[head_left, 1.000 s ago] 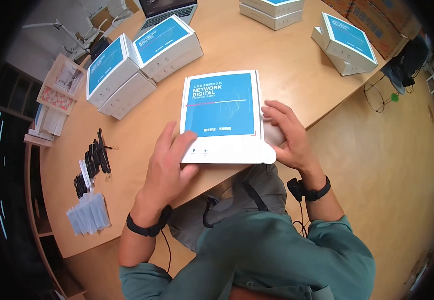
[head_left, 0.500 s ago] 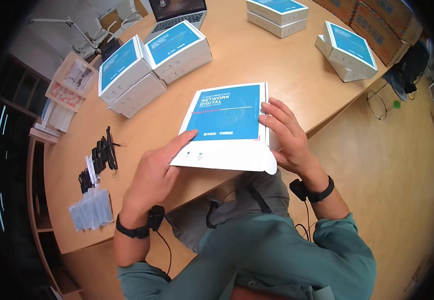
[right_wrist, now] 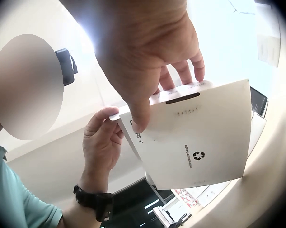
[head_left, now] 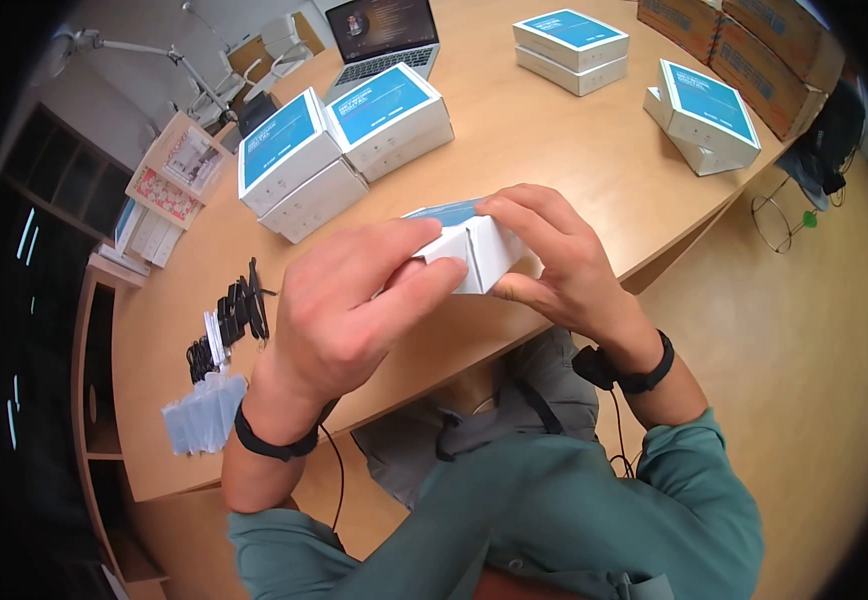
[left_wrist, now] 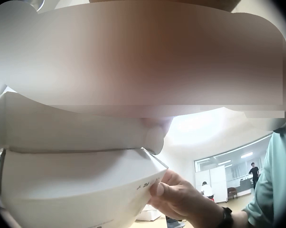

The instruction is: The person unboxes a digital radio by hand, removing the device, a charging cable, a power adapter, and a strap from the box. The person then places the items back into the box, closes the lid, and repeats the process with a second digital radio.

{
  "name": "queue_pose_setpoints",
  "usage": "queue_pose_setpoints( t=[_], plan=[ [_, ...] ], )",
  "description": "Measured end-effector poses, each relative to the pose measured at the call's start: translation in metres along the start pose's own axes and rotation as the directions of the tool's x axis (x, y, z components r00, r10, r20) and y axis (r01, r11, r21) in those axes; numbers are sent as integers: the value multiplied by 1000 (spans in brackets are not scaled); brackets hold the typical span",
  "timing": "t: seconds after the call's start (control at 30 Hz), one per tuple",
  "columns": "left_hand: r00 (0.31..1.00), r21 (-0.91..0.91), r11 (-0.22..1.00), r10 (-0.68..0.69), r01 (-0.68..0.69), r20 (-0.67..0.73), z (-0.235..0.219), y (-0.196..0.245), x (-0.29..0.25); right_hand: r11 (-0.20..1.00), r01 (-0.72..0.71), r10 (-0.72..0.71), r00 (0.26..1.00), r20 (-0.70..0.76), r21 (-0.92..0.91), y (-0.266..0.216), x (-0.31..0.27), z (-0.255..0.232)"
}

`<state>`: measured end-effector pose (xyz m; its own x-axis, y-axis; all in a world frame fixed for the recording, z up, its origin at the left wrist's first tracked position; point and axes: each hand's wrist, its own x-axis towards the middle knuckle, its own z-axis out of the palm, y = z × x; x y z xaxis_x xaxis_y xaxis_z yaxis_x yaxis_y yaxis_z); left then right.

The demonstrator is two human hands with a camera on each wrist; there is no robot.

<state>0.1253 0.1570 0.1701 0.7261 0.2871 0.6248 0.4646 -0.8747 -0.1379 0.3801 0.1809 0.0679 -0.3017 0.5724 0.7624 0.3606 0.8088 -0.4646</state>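
Note:
A white cardboard box (head_left: 495, 257) with a blue printed top is held tilted up over the near table edge, its narrow end turned toward me. My left hand (head_left: 349, 295) pinches the lid flap at the near left corner, between thumb and fingers. With fingers over the top and thumb below, my right hand (head_left: 569, 262) grips the box's right side. The right wrist view shows the white underside (right_wrist: 200, 142) with a recycling mark, and a dark slot along one edge. A seam between lid and box body (left_wrist: 76, 173) runs across the left wrist view.
Similar boxes stand stacked at the left (head_left: 304, 170), at the back (head_left: 571, 50) and at the right (head_left: 706, 115). An open laptop (head_left: 382, 40) is behind. Black cables and straps (head_left: 244, 305) and clear plastic sleeves (head_left: 204, 415) lie at the left. Brown cartons (head_left: 759, 65) sit far right.
The box was lying flatter with its blue top facing up; it has been lifted and tipped so its end faces me. My left hand moved from the lid's front-left edge onto the end flap.

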Motion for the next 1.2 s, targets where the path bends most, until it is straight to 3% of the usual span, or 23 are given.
queue_pose_setpoints(
  t=[0.37, 0.43, 0.47, 0.57, 0.63, 0.7, 0.73, 0.77, 0.8, 0.83, 0.9, 1.07, 1.17, 1.2],
  plan=[
    [981, 263, 960, 139, -100, -134, 39, 11, -17, 997, -64, 61, 995, -84, -35, -12, -2, 6],
    [983, 123, 990, 84, -64, -162, 48, 18, -20, 999, -33, 31, 997, -71, -18, -16, -2, 6],
    [994, 19, 999, 32, -30, -103, 45, 23, -23, 1000, -16, 15, 998, -64, -6, -18, -3, 6],
    [996, -13, 1000, -17, 17, -83, 36, 16, -23, 997, 29, -28, 999, 24, -65, -15, -8, 1],
    [994, 27, 998, -60, 63, -96, 21, -2, -40, 1000, -11, 11, 1000, 20, 4, -8, -10, -7],
    [915, 47, 921, -375, 386, -151, 4, -20, -49, 985, -129, 127, 992, 20, 115, -6, -14, -17],
    [913, 49, 920, -378, 389, -150, -3, -27, -55, 984, -125, 125, 992, 13, 125, -3, -15, -19],
    [763, -137, 754, -646, 642, 18, -9, -32, -63, 984, -123, 121, 992, 20, 131, -2, -17, -19],
    [541, -261, 484, -811, 835, 225, -11, -36, -67, 976, -156, 153, 988, 33, 152, -1, -18, -19],
    [536, -260, 482, -816, 837, 216, -11, -41, -69, 967, -189, 184, 982, 46, 171, 0, -17, -19],
    [532, -491, 297, -713, 819, 457, -8, -50, -74, 965, -179, 171, 984, 57, 193, 2, -16, -16],
    [581, -562, 311, -710, 766, 399, -1, -62, -73, 959, -187, 173, 982, 81, 215, 0, -16, -16],
    [528, -413, 366, -747, 834, 404, -5, -66, -68, 952, -201, 184, 978, 96, 229, 1, -18, -17],
    [591, -433, 434, -728, 790, 348, 0, -67, -70, 939, -226, 207, 973, 98, 261, 1, -19, -16]
  ],
)
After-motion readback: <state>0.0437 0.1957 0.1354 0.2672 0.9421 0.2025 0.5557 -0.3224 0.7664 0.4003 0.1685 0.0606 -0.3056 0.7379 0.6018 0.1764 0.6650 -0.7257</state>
